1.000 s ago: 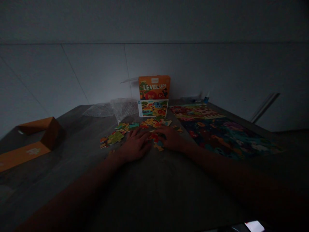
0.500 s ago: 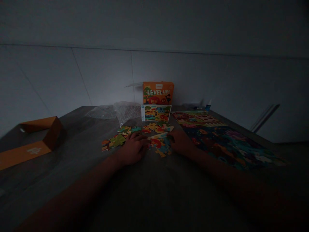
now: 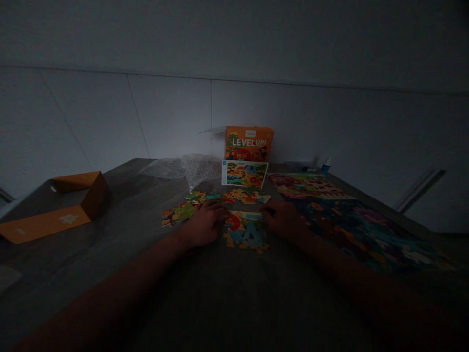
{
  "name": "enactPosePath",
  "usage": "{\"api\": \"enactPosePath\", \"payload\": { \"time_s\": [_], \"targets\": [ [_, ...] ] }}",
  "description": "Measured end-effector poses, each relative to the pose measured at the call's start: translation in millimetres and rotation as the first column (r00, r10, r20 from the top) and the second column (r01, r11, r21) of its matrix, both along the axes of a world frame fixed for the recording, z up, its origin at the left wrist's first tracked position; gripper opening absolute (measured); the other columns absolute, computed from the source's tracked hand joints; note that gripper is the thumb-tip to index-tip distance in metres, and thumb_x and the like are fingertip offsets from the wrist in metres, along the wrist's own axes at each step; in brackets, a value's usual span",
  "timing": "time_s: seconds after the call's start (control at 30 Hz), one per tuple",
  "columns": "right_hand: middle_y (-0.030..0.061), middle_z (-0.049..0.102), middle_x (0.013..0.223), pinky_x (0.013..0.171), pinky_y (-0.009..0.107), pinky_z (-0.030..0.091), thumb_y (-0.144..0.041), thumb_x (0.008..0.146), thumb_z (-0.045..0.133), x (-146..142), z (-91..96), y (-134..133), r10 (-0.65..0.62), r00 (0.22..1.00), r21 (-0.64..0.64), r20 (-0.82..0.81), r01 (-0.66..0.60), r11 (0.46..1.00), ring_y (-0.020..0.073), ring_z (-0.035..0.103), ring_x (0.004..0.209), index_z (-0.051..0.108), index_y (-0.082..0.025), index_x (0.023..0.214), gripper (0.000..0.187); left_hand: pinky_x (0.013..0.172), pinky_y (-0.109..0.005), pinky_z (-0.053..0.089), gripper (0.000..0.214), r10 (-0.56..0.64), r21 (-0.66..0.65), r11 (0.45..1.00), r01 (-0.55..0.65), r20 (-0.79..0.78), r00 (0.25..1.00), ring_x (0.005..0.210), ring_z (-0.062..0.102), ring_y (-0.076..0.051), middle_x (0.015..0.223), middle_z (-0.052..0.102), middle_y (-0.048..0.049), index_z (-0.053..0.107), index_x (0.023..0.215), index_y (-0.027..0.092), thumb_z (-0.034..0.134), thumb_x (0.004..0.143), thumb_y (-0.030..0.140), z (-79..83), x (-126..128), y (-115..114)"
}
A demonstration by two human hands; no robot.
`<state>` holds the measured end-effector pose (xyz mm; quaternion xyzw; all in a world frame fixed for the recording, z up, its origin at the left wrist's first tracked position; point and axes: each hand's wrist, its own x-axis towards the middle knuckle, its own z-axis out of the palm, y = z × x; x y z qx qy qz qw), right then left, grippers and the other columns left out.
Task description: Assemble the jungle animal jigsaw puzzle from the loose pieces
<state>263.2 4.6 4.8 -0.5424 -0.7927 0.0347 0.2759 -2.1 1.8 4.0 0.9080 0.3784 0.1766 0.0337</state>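
Joined puzzle patch (image 3: 247,233) lies flat on the surface (image 3: 134,195), between the hands; lower edge has open tabs. Main risk, I'd say: a sideways push or lift at one edge pops the joints, since nothing seems to back it

Left hand (image 3: 204,224) is at the patch's left edge, fingers bent over; can't tell if its grip is clamped on anything. Could shove the patch out of line if it leans in

Right hand (image 3: 282,218) is at the right edge, fingers curled; too dark to tell whether its grip is pinching a piece or closed on nothing

Loose pieces (image 3: 240,196) overlap just behind; a knuckle could scatter them. Picture card (image 3: 245,174) leans by the orange box (image 3: 252,142), might slide if bumped

Dark blue puzzle (image 3: 370,227) sits near the right forearm; a sleeve-side drag could shift it. Dim light makes a misfit easy to miss
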Motion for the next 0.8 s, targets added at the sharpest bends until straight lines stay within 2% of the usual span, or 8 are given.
{"api": "enactPosePath", "payload": {
  "time_s": [0.07,0.13,0.23,0.3,0.37,0.5,0.63,0.8],
  "targets": [
    [0.0096,0.075,0.095,0.078,0.033,0.052,-0.017,0.082,0.056,2.9,-1.1,3.4,-0.031,0.999,0.012,0.008,0.031,0.999,0.0218,0.069,0.082,0.075,-0.015,0.096,0.023,0.109,-0.045,0.037,0.037,-0.035,0.012,0.999,0.035,0.010,0.999,0.122,0.052,-0.027,0.122,0.066,-0.0062,0.066,0.114,0.022,0.051,0.082,0.011,1.2,1.4,-2.2],
    [0.0102,0.074,0.094,0.076,0.034,0.052,-0.022,0.083,0.059,1.6,-2.2,2.8,0.002,1.000,-0.008,0.018,-0.002,1.000,0.0218,0.068,0.080,0.074,-0.013,0.100,0.024,0.110,-0.047,0.036,0.037,-0.057,0.006,0.998,0.056,0.012,0.998,0.122,0.052,-0.028,0.122,0.065,-0.0061,0.066,0.114,0.022,0.053,0.081,0.013,2.2,2.7,-4.6],
    [0.0119,0.072,0.105,0.086,0.037,0.051,-0.033,0.085,0.064,-6.5,-5.2,-4.0,0.145,0.988,0.001,0.049,-0.145,0.989,0.0247,0.067,0.094,0.072,-0.014,0.109,0.032,0.107,-0.048,0.039,0.031,-0.037,-0.019,0.999,0.037,0.015,0.999,0.119,0.054,-0.029,0.123,0.064,-0.0072,0.069,0.112,0.022,0.055,0.085,0.018,2.9,3.5,-7.0],
    [0.0127,0.069,0.112,0.093,0.040,0.048,-0.038,0.085,0.066,-12.6,-7.7,-8.8,0.234,0.969,0.028,0.079,-0.237,0.971,0.0268,0.063,0.105,0.072,-0.015,0.109,0.033,0.106,-0.048,0.040,0.028,-0.030,-0.023,0.999,0.030,0.011,0.999,0.119,0.054,-0.029,0.124,0.063,-0.0084,0.069,0.111,0.023,0.055,0.087,0.021,2.6,3.5,-7.4],
    [0.0122,0.068,0.114,0.095,0.042,0.046,-0.040,0.086,0.066,-16.6,-9.5,-11.4,0.281,0.955,0.038,0.091,-0.286,0.958,0.0269,0.061,0.108,0.073,-0.017,0.106,0.032,0.107,-0.050,0.038,0.029,-0.028,-0.018,0.999,0.029,0.009,1.000,0.123,0.051,-0.029,0.127,0.062,-0.0087,0.069,0.113,0.023,0.055,0.087,0.022,1.6,3.6,-7.1],
    [0.0119,0.068,0.113,0.095,0.041,0.046,-0.038,0.086,0.067,-17.8,-11.0,-9.4,0.298,0.951,0.024,0.077,-0.300,0.954,0.0257,0.060,0.106,0.073,-0.017,0.106,0.029,0.109,-0.051,0.035,0.034,-0.025,-0.042,0.999,0.025,0.000,1.000,0.127,0.048,-0.030,0.132,0.061,-0.0068,0.065,0.119,0.023,0.054,0.088,0.020,-0.1,5.1,-6.4],
    [0.0130,0.067,0.115,0.097,0.041,0.045,-0.035,0.089,0.064,-15.3,-13.5,-5.0,0.292,0.955,0.003,0.046,-0.292,0.956,0.0258,0.060,0.109,0.072,-0.015,0.108,0.029,0.107,-0.044,0.039,0.031,-0.022,-0.034,0.999,0.022,0.014,1.000,0.119,0.053,-0.027,0.123,0.064,-0.0082,0.066,0.119,0.021,0.051,0.091,0.022,1.6,6.5,-6.9],
    [0.0127,0.066,0.117,0.099,0.042,0.045,-0.027,0.089,0.063,-13.5,-15.4,-2.1,0.284,0.959,-0.028,0.015,-0.284,0.958,0.0249,0.060,0.109,0.071,-0.014,0.111,0.026,0.104,-0.043,0.042,0.030,-0.006,-0.034,0.999,0.006,0.013,1.000,0.115,0.054,-0.027,0.116,0.064,-0.0104,0.067,0.116,0.018,0.051,0.092,0.023,5.1,6.1,-7.7]
  ]
}}
